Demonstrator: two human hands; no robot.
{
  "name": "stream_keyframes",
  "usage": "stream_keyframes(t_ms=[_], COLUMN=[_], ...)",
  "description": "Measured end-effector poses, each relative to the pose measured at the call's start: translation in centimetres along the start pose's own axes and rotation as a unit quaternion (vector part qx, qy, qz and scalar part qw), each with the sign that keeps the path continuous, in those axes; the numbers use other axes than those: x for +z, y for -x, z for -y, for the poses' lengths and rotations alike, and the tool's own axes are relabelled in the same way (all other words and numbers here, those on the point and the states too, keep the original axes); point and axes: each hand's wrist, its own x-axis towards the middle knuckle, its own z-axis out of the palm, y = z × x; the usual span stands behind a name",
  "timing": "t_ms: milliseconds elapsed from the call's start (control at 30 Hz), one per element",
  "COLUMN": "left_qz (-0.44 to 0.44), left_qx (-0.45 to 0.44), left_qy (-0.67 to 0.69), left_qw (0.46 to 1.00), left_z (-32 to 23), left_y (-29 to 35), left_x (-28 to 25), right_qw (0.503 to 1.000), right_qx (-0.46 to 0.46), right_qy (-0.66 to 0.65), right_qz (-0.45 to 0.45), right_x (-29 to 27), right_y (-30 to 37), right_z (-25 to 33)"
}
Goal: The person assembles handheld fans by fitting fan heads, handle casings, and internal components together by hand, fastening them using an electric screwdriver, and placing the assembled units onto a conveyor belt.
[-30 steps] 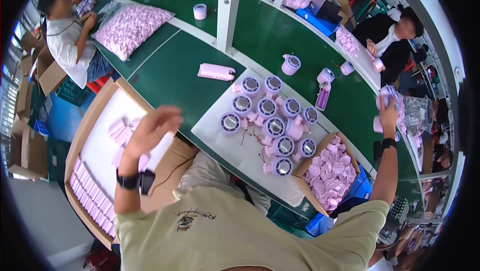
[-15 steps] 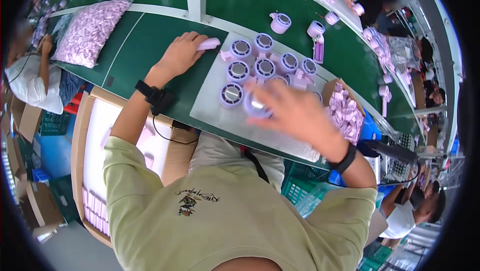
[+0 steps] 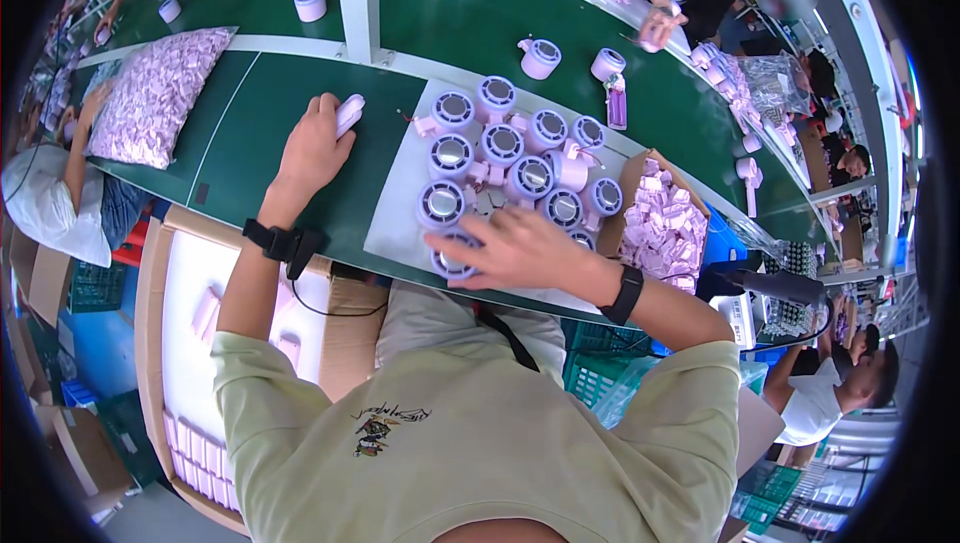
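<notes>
My left hand [image 3: 313, 151], over the green work surface, is closed on a pale pink elongated plastic piece [image 3: 349, 115], which sticks out past its fingertips. My right hand [image 3: 525, 255] has its fingers around the side of a round lavender fan head [image 3: 452, 251] at the near left of a white foam sheet [image 3: 395, 228]. Several more fan heads [image 3: 502, 144] with slotted rims and silver centres stand face up on the sheet in loose rows. A few of them are partly hidden behind my right hand.
Right of the fan heads sits a cardboard box [image 3: 662, 228] of small pink parts. A plastic bag [image 3: 160, 98] of pink pieces lies at left. Beyond a metal post [image 3: 357, 3], more units [image 3: 541, 59] stand on a green belt. A large carton [image 3: 160, 343] is below left. Other people work around.
My right hand has brought the fan head left and nearer, to the front of the left row. My left hand has turned, so the pink piece now points away from me. The view has shifted slightly.
</notes>
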Motion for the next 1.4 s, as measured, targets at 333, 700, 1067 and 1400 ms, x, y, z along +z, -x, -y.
stream_keyframes(t_ms=[333, 700, 1067, 1400], left_qz=[-0.027, -0.096, -0.087, -0.084], left_qx=[-0.037, 0.023, -0.042, -0.052], left_qy=[0.021, -0.028, 0.067, 0.116], left_qw=[0.999, 0.995, 0.993, 0.988], left_z=[-1.4, 1.4, 3.7, 2.4], left_y=[-0.6, -1.5, -3.2, -0.8], left_x=[0.5, 2.1, 1.8, 0.0], right_qw=[0.997, 0.996, 0.889, 0.847], right_qx=[-0.079, -0.003, 0.455, 0.508], right_qy=[-0.021, -0.08, -0.054, -0.102], right_qz=[0.006, 0.024, -0.022, 0.118], right_x=[0.9, -0.8, 2.4, 6.1], right_y=[-0.1, 0.5, 1.2, 4.6], right_z=[0.8, -1.5, -24.4, -26.3])
